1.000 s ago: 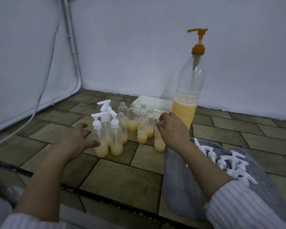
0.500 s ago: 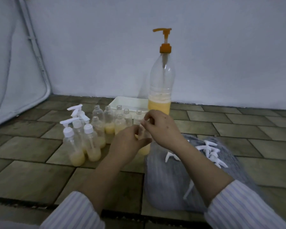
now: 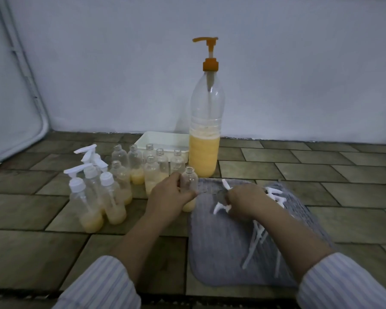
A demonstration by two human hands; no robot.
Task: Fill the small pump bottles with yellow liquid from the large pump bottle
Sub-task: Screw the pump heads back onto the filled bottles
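The large clear pump bottle (image 3: 204, 134) with an orange pump head stands by the wall, about a third full of yellow liquid. My left hand (image 3: 172, 197) grips a small uncapped bottle (image 3: 189, 181) with yellow liquid at its bottom, standing at the mat's left edge. My right hand (image 3: 245, 202) rests on the grey mat (image 3: 223, 248) and pinches a white pump head (image 3: 221, 207). Several uncapped small bottles (image 3: 152, 172) stand behind my left hand. Three capped small bottles (image 3: 91, 197) with white pumps stand at the left.
A white tray (image 3: 165, 139) sits against the wall behind the small bottles. More white pump heads (image 3: 275, 195) and dip tubes lie on the mat around my right hand. The floor is brown tile. A white pipe (image 3: 27, 79) runs down the left wall.
My right hand let go of the small bottle and moved right onto the mat, taking a white pump head. My left hand came in from the capped bottles and took the small bottle.
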